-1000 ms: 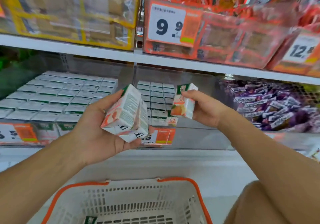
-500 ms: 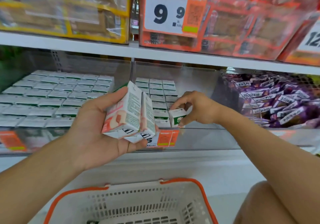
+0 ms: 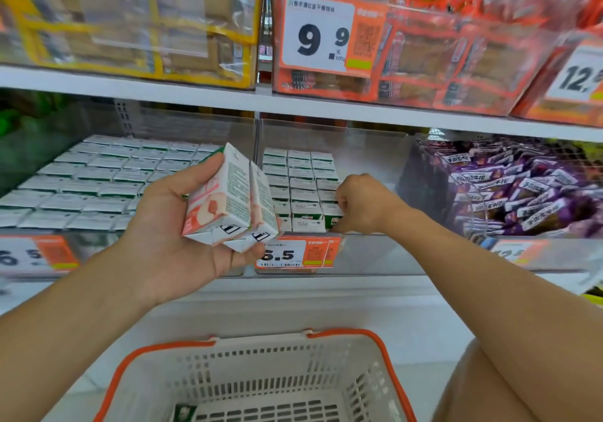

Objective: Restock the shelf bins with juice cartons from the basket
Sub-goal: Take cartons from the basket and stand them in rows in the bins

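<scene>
1. The clear shelf bin (image 3: 359,252) is seen above the basket (image 3: 248,376), partly filled with rows of cartons (image 3: 298,177).
2. Two juice cartons (image 3: 228,199) are gripped by the left hand (image 3: 176,222), left of the bin.
3. The right hand (image 3: 362,203) is curled at the front-row carton (image 3: 331,217) inside the bin; whether it is grasped cannot be told.

The lower shelf (image 3: 293,286) is holding clear bins side by side. The left bin (image 3: 156,252) is packed with rows of white cartons (image 3: 107,177). The middle bin (image 3: 368,255) is holding three rows of cartons (image 3: 298,180) on its left side. The right bin (image 3: 554,252) is holding purple packets (image 3: 522,190). The upper shelf (image 3: 326,108) is carrying yellow packs (image 3: 130,20) and orange packs (image 3: 440,56).
</scene>
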